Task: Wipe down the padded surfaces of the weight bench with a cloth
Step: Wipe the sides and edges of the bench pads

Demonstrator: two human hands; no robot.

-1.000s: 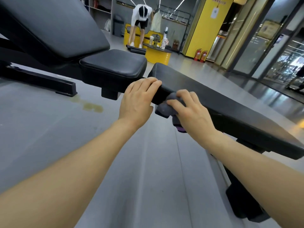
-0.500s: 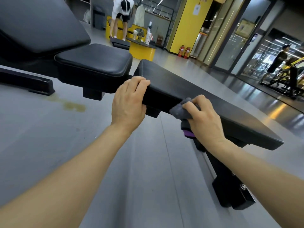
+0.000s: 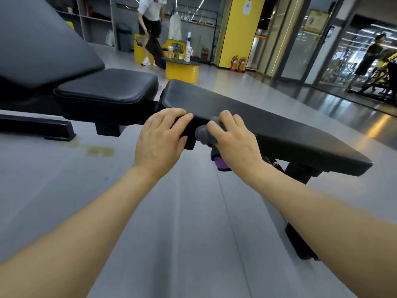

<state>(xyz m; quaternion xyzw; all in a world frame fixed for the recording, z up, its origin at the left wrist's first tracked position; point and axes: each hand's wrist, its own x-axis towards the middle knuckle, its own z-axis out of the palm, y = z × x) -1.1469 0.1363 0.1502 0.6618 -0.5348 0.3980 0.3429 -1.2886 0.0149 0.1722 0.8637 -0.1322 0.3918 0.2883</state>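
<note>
- Nearest: two bare forearms reach forward over the grey gym floor (image 3: 64,190).
- Left hand (image 3: 160,139): fingers curled over the near edge of the long black padded bench pad (image 3: 268,130), gripping the rim just beside the cloth. Judged to be steadying the pad.
- Right hand (image 3: 235,140): fingers curled round a bunched grey cloth with a purple patch (image 3: 204,135), pressing it against the pad's near side edge. The purple part hangs below the hand, under the pad's rim.
- Cloth handling, as a judgement: soft, light and limp, so it bunches readily. A flatter fold under the palm would likely cover more vinyl than the present wad. Hold it in the middle so loose ends do not trail.
- Pad handling, as a judgement: smooth vinyl over firm foam, slick under a cloth, and heavy enough not to shift. The edge is the place to brace.
- Step in hand appears to be the side edge. The broad top surface looks yet to be covered from here.
- Beyond: a square black seat pad (image 3: 103,89), close to the long pad's far end, then a large inclined black backrest (image 3: 38,39) at left.
- Far: a yellow drum-shaped table (image 3: 181,70) with bottles on it, a person in a white top (image 3: 150,16) bending near it, two red fire extinguishers (image 3: 238,64) by a yellow column.
</note>
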